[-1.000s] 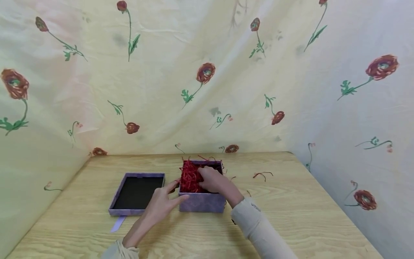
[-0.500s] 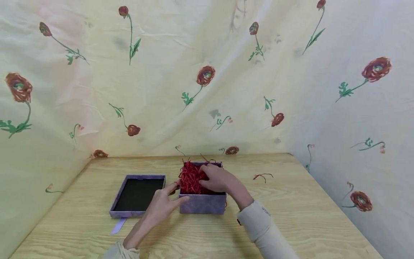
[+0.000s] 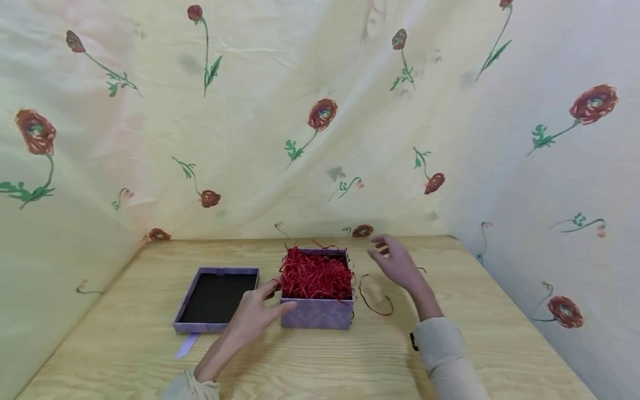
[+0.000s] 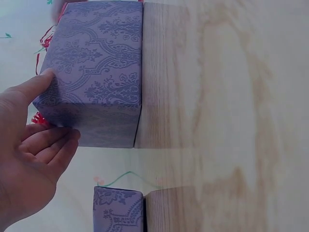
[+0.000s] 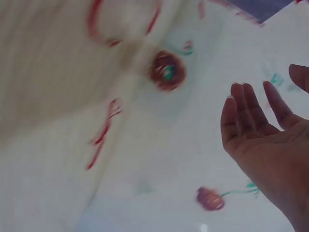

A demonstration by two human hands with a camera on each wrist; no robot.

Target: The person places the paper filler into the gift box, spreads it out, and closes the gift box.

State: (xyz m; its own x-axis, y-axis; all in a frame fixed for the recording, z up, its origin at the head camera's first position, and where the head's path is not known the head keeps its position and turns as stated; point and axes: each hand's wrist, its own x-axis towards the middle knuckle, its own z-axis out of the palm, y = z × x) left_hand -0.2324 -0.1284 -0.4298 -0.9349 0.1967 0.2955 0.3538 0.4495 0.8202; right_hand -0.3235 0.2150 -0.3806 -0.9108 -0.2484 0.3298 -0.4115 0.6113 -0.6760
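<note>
A lidless purple patterned gift box (image 3: 316, 315) stands on the table, filled to its rim with red shredded paper (image 3: 320, 274). My left hand (image 3: 251, 315) holds the box at its near left corner. In the left wrist view the thumb lies on one patterned face of the box (image 4: 96, 53), and the curled fingers touch the adjoining side. To the right of the box, my right hand (image 3: 396, 265) is raised above the table, fingers loosely bent with nothing in them. Its palm (image 5: 275, 150) shows bare in the right wrist view.
The box lid (image 3: 215, 300) lies to the left, black inside upward, with a lilac ribbon (image 3: 187, 345) at its front. A loose red strand (image 3: 376, 310) lies right of the box. Floral cloth (image 3: 250, 139) hangs behind the wooden table (image 3: 310, 366).
My right hand has come out of the box and moved right. The red shreds now spread across the whole opening, where the right side showed dark before. My left hand stays at the box.
</note>
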